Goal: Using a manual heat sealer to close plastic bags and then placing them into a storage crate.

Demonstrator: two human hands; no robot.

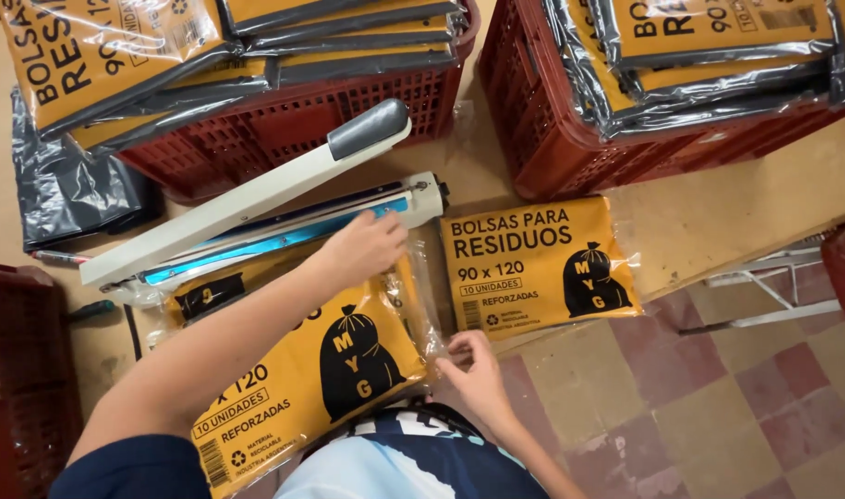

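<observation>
A yellow flat pack (293, 370) with a black bag picture, in a clear plastic sleeve, lies on the wooden table (699, 212) in front of me. Its far end sits on the bar of a white heat sealer (284, 226), whose arm (247, 199) is raised. My left hand (362, 248) presses on the pack's far edge, right at the sealer bar. My right hand (476, 370) pinches the loose clear plastic at the pack's near right corner.
A second yellow pack (538, 268) lies to the right of the sealer. Two red crates (284, 115) (570, 148) piled with similar packs stand at the back. Folded black bags (66, 189) and another red crate (20, 370) are on the left. Tiled floor (718, 407) shows on the right.
</observation>
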